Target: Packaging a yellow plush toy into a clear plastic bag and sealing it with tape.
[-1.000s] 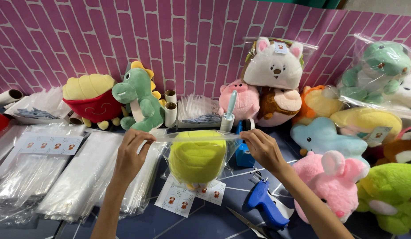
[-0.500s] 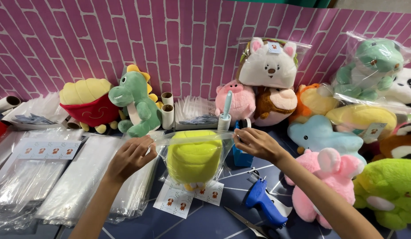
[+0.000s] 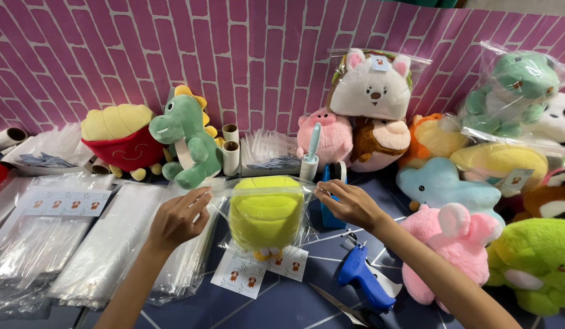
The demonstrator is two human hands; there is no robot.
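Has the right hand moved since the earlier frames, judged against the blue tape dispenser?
Yes. The right hand has slid left along the bag's top edge, toward the bagged yellow plush; it now overlaps the blue tape dispenser.

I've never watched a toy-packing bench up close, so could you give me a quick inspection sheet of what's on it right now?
Surface: dark blue table with pale lines, mostly covered.
Job's things: yellow plush inside a clear bag, standing on a sticker sheet.
Clutter: stacks of clear bags, a second sticker sheet, blue tagging gun, scissors, lint roller, cardboard tubes.
Grippers: left hand and right hand each pinch a top corner of the bag.
Cables: nothing seen.
Surroundings: pink brick-pattern wall; green dinosaur plush, pink bunny plush and other soft toys, some bagged.
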